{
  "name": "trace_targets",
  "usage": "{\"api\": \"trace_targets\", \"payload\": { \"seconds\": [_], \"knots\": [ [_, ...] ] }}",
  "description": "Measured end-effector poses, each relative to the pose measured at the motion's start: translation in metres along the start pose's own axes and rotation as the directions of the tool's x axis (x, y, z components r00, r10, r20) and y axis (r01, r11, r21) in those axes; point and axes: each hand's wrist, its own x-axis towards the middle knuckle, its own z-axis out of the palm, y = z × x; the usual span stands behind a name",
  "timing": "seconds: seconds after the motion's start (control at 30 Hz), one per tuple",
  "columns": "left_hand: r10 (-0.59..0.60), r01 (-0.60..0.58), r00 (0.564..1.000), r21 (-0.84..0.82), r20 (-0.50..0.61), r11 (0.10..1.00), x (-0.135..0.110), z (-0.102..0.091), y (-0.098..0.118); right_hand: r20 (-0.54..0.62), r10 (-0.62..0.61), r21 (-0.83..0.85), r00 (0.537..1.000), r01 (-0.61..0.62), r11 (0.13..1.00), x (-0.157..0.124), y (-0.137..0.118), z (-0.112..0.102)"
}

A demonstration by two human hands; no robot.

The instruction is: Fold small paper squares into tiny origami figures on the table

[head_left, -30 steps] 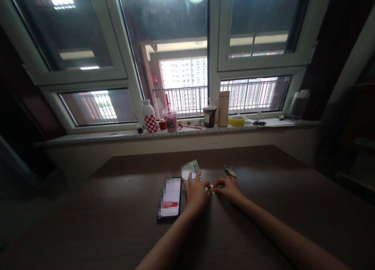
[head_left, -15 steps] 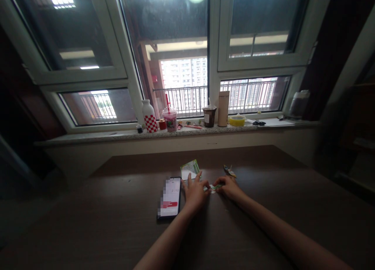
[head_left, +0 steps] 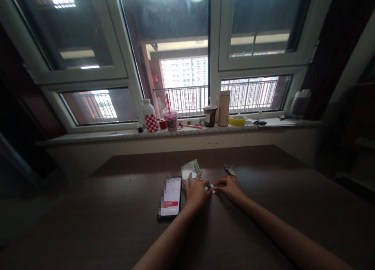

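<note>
at lower centre of the frame, on a dark brown table (head_left: 102,207), both hands meet over a small pale piece (head_left: 213,189), with a hint of green at its right. it lies between the two sets of fingertips: right of the left hand (head_left: 197,190), left of the right hand (head_left: 230,189). most of it is hidden by fingers; exact shape cannot be told.

left hand: palm down, thumb and index pinching the left side of the piece, other fingers spread toward the upper left. right hand: thumb and index closed on the right side of the piece, remaining fingers curled, partly out of sight.

just left of the left hand, a phone (head_left: 172,199), screen up, partly pixelated. just above the left fingers, a green-and-white card (head_left: 190,169), lying flat and tilted. just above the right hand, a crumpled wrapper (head_left: 230,171), on the table.

across mid-frame, a speckled sill (head_left: 187,132), well apart from the hands. on it, left to right: red-checked white bottle (head_left: 150,118), pink cup (head_left: 170,119) with red straw, dark brown cup (head_left: 209,117), tan flask (head_left: 224,108), yellow tape roll (head_left: 238,121).
</note>
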Motion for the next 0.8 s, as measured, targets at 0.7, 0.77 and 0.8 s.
{"api": "trace_targets", "payload": {
  "seconds": [0.7, 0.77, 0.8],
  "knots": [
    [0.012, -0.01, 0.996, -0.022, 0.089, 1.0, 0.0026, -0.0074, -0.0076, 0.016, 0.057, 0.006, 0.998, -0.058, 0.998, 0.0037, -0.0022, 0.0012],
    [0.016, -0.014, 0.996, -0.017, 0.092, 1.0, 0.0017, -0.0081, -0.0079, 0.025, 0.056, 0.003, 0.998, -0.056, 0.998, 0.0041, -0.0017, 0.001],
    [0.017, -0.016, 0.995, -0.012, 0.095, 1.0, 0.0011, -0.0083, -0.0079, 0.03, 0.052, 0.003, 0.998, -0.052, 0.999, 0.0043, -0.0013, 0.0009]
  ]
}}
